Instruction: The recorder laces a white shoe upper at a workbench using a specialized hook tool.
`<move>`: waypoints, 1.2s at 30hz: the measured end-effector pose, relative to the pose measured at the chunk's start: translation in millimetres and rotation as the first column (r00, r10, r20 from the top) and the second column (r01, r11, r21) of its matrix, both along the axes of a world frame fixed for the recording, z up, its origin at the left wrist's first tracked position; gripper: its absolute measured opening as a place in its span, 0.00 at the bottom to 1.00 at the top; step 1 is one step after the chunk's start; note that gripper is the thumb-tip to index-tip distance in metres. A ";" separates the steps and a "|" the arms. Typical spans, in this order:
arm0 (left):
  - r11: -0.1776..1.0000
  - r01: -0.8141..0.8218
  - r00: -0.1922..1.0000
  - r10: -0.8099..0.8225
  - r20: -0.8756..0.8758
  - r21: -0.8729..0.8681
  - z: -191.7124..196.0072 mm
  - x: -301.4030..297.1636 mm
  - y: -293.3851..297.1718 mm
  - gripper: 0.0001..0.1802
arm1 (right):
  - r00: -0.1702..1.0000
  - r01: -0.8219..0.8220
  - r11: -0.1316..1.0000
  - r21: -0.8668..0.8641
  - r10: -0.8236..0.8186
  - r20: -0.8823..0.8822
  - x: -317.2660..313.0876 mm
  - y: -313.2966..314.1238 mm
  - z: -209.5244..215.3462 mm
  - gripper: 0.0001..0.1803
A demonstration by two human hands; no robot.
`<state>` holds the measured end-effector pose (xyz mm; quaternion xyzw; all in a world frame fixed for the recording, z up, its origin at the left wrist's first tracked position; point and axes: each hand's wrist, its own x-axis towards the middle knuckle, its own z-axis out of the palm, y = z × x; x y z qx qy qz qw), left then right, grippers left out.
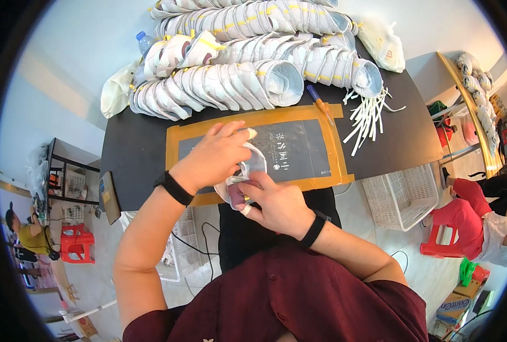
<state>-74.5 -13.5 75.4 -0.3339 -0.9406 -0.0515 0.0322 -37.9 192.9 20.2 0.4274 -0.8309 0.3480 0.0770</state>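
A white and grey shoe upper (256, 160) with a maroon patch is held between my two hands over the near part of the table. My left hand (218, 153) curls its fingers over the upper's left side, with a pale wrap on one fingertip. From the right, my right hand (281, 206) pinches the near end of the upper by the maroon part. A pale wrap also shows on a fingertip of this hand. Below them lies a dark sheet (307, 149) framed in brown tape. The upper's inside is partly covered by my fingers.
Long nested rows of shoe uppers (219, 85) fill the far side of the black table (402, 137). A blue-capped pen (319, 105) lies beside white strips (367, 125). White crates (399, 196) stand on the floor. A person in red trousers (461, 222) sits at the right.
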 end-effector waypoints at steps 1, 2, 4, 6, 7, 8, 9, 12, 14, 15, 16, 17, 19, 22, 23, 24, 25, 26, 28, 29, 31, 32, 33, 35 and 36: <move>1.000 0.023 1.000 -0.023 0.012 0.012 1.5 -0.2 0.5 0.08 | 1.000 0.002 1.000 -0.002 -0.002 0.002 1.0 -2.5 -1.6 0.15; 1.000 0.024 1.000 -0.024 0.015 0.009 0.4 -0.5 2.3 0.08 | 0.999 0.034 0.999 0.006 -0.034 -0.001 2.0 -4.8 -4.7 0.14; 0.998 0.060 0.998 -0.060 0.024 -0.015 -3.9 0.8 6.0 0.07 | 0.998 0.065 0.998 0.010 -0.065 0.001 4.0 -8.7 -7.6 0.14; 0.998 0.058 0.998 -0.058 0.008 -0.029 -3.3 -0.4 7.2 0.07 | 0.996 0.090 0.996 -0.002 -0.090 0.022 3.7 -10.9 -8.7 0.13; 0.998 0.056 0.998 -0.057 -0.011 -0.039 -3.5 -1.2 7.5 0.07 | 0.995 0.092 0.996 -0.004 -0.092 0.024 3.5 -11.0 -9.2 0.13; 0.997 0.059 0.998 -0.059 -0.009 -0.040 -6.6 -1.5 5.8 0.07 | 0.996 0.094 0.996 -0.001 -0.094 -0.008 3.5 -10.8 -9.5 0.12; 1.000 0.013 1.000 -0.013 0.003 0.021 -9.0 -0.3 4.0 0.07 | 0.995 0.091 0.996 0.001 -0.091 -0.040 4.1 -10.5 -9.0 0.12; 0.994 -0.058 0.998 0.058 -0.001 0.092 -13.2 3.8 4.6 0.07 | 0.994 0.077 0.997 -0.029 -0.079 -0.069 4.0 -10.1 -8.4 0.12; 0.991 -0.080 0.996 0.082 -0.021 0.105 -15.4 4.6 7.3 0.08 | 0.994 0.081 0.997 -0.003 -0.081 -0.073 3.4 -9.0 -9.1 0.14; 0.987 -0.094 0.995 0.098 -0.025 0.131 -17.5 4.6 7.8 0.09 | 0.994 0.081 0.996 0.021 -0.079 -0.077 3.2 -8.9 -9.3 0.17; 0.982 -0.108 0.993 0.113 -0.028 0.158 -18.5 4.5 8.6 0.09 | 0.994 0.083 0.996 0.022 -0.081 -0.078 3.2 -9.6 -8.7 0.17; 0.982 -0.106 0.993 0.112 -0.029 0.158 -18.3 4.6 9.5 0.09 | 0.991 0.117 0.992 0.039 -0.115 -0.063 3.5 -11.1 -7.6 0.20; 0.980 -0.145 0.988 0.150 -0.031 0.134 -15.9 6.1 11.4 0.11 | 0.988 0.152 0.987 0.056 -0.150 -0.047 4.7 -13.3 -5.5 0.23; 0.989 -0.094 0.992 0.102 -0.068 0.116 -15.4 2.3 11.9 0.10 | 0.986 0.167 0.980 0.106 -0.163 -0.043 4.8 -13.8 -3.0 0.27; 0.989 -0.092 0.993 0.100 -0.068 0.114 -14.2 2.4 12.8 0.10 | 0.987 0.157 0.984 0.085 -0.154 -0.047 4.6 -13.8 -4.0 0.27; 0.992 -0.099 0.993 0.104 -0.057 0.083 -13.0 1.7 14.3 0.09 | 0.988 0.149 0.987 0.065 -0.145 -0.052 4.1 -13.3 -5.2 0.26; 0.993 -0.106 0.993 0.108 -0.047 0.051 -12.4 1.0 15.4 0.08 | 0.987 0.152 0.986 0.066 -0.149 -0.052 4.1 -13.0 -5.7 0.26; 0.993 -0.103 0.993 0.105 -0.047 0.051 -12.9 0.4 15.8 0.08 | 0.989 0.149 0.984 0.101 -0.148 -0.017 4.2 -12.9 -6.2 0.27; 0.993 -0.117 0.992 0.118 -0.048 0.020 -14.3 0.7 15.0 0.06 | 0.989 0.143 0.980 0.136 -0.147 0.018 4.6 -12.6 -4.8 0.28; 0.993 -0.117 0.992 0.118 -0.048 0.020 -16.4 1.1 13.6 0.06 | 0.989 0.138 0.980 0.147 -0.143 0.023 4.8 -12.3 -2.1 0.28; 0.987 -0.150 0.988 0.152 -0.026 0.061 -17.8 1.9 12.8 0.05 | 0.990 0.133 0.979 0.157 -0.139 0.027 4.2 -11.9 -0.8 0.28; 0.987 -0.152 0.988 0.153 -0.026 0.061 -17.0 4.8 12.1 0.05 | 0.991 0.126 0.979 0.157 -0.130 0.016 3.9 -11.9 -1.5 0.26; 0.989 -0.136 0.984 0.141 -0.105 0.054 -10.3 8.7 15.0 0.06 | 0.992 0.123 0.980 0.158 -0.126 0.006 2.7 -11.3 -2.9 0.24; 0.992 -0.121 0.975 0.127 -0.183 0.047 -2.1 17.9 17.3 0.06 | 0.992 0.116 0.987 0.112 -0.121 0.032 -0.9 -8.7 -6.1 0.22; 0.992 -0.119 0.974 0.127 -0.187 0.050 0.4 25.6 14.5 0.07 | 0.992 0.105 0.992 0.064 -0.109 0.057 -1.8 -8.1 -7.0 0.21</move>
